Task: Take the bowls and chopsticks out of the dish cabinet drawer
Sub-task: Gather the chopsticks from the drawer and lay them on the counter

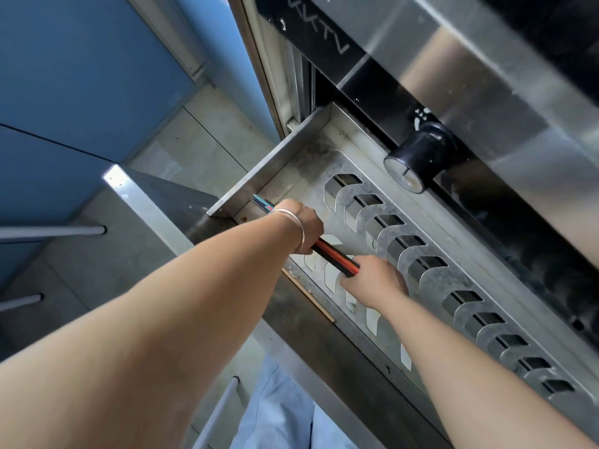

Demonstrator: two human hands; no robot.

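The steel dish cabinet drawer (pixel 269 170) stands pulled out, its slotted metal rack (pixel 431 264) bare of bowls. A bundle of black and red chopsticks (pixel 337 259) lies along the drawer's near side. My left hand (pixel 304 226), with a silver bangle on the wrist, grips the bundle around its middle. The striped tips stick out past that wrist at the drawer's left end. My right hand (pixel 376 280) closes on the bundle's other end, fingers curled over it. No bowl is visible in the drawer.
A black round knob (pixel 418 157) juts from the cabinet's front panel right above the drawer. Blue cabinet doors (pixel 81 76) with bar handles stand to the left. A tiled floor lies between them.
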